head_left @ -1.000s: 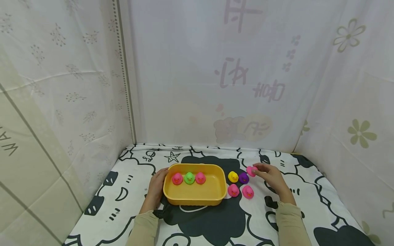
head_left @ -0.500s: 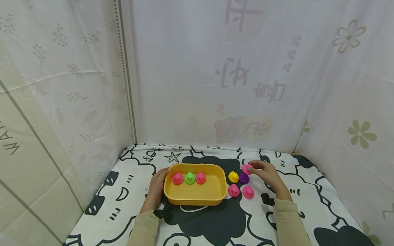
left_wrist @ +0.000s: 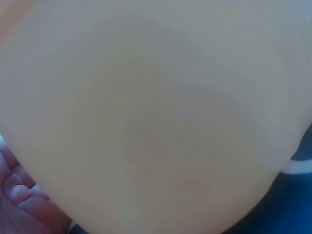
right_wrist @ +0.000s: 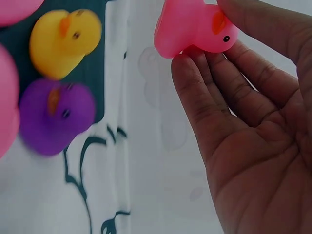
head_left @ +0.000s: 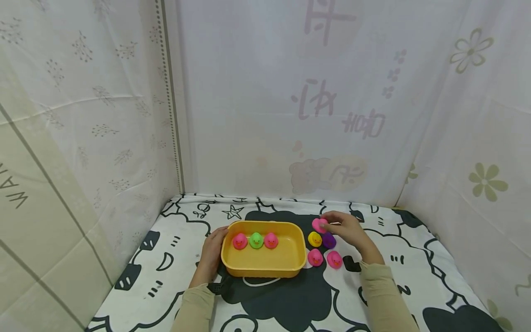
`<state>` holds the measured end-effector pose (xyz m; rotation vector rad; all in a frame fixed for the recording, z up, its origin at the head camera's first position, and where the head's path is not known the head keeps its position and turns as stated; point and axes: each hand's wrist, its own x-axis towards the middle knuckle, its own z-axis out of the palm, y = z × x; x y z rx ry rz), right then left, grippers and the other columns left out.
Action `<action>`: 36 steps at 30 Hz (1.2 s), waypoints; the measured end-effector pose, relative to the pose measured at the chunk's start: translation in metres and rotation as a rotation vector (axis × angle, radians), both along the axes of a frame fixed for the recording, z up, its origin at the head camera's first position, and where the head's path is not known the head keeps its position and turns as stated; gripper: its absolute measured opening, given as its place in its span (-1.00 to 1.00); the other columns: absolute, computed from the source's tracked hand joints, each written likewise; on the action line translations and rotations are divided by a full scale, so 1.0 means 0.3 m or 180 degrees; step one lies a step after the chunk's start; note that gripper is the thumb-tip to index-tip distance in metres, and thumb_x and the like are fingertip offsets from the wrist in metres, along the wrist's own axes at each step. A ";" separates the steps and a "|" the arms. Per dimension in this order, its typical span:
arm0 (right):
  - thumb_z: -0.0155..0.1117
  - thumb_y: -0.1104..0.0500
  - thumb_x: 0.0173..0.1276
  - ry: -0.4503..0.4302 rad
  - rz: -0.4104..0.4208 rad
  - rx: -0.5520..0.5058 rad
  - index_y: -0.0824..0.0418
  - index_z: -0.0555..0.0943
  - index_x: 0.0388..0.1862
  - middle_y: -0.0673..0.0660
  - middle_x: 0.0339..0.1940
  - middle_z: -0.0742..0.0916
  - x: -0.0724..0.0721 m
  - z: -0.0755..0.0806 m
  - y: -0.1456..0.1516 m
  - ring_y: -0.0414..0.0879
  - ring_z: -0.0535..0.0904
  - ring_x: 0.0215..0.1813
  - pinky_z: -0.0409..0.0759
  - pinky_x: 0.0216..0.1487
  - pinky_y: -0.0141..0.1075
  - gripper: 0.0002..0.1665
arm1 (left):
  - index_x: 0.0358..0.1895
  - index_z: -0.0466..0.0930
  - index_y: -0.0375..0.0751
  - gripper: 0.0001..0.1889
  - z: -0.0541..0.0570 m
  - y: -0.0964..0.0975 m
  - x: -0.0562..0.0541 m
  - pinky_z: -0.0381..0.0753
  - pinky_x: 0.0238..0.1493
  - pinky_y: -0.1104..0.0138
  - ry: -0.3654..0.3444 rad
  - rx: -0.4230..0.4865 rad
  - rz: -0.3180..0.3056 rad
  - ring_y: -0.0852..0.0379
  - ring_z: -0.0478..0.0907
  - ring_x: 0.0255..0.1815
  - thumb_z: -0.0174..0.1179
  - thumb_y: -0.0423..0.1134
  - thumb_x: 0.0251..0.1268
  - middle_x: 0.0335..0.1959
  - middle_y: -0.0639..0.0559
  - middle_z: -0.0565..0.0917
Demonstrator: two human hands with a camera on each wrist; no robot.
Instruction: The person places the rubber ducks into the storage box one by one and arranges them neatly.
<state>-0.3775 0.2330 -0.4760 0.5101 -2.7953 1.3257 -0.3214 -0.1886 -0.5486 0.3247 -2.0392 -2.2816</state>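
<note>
My right hand (head_left: 346, 229) pinches a pink rubber duck (right_wrist: 195, 24) between thumb and fingers, just behind the yellow duck (head_left: 314, 239) and the purple duck (head_left: 329, 240). Two more pink ducks, one at the left (head_left: 315, 257) and one at the right (head_left: 334, 259), sit in front of that pair. At the left end of the yellow tray (head_left: 265, 272), my left hand (head_left: 212, 251) holds its side, fingertips at the rim. Inside, in a row, are a pink duck (head_left: 239, 241), a green duck (head_left: 256, 240) and another pink duck (head_left: 271, 240). The tray's pale wall fills most of the left wrist view.
A black-and-white cartoon-print cloth (head_left: 174, 258) covers the surface. Printed white curtains hang behind (head_left: 249, 115) and at the right (head_left: 464, 138), with a patterned sheet (head_left: 103, 138) along the left.
My right hand has moved left with the pink duck, from behind the right of the purple duck to behind the yellow one. My left hand and the tray stay nearly still.
</note>
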 end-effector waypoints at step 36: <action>0.40 -0.03 0.36 0.0163 0.1204 0.0697 0.03 0.71 -0.04 -0.10 -0.16 0.75 -0.023 -0.017 -0.337 -0.19 0.65 -0.14 0.68 -0.02 -0.23 -0.73 | 0.29 0.55 -0.15 -0.50 -0.015 -0.004 -0.008 0.37 0.42 0.05 -0.0044 0.0040 0.0055 -0.08 0.44 0.32 0.04 0.07 0.49 0.30 -0.12 0.55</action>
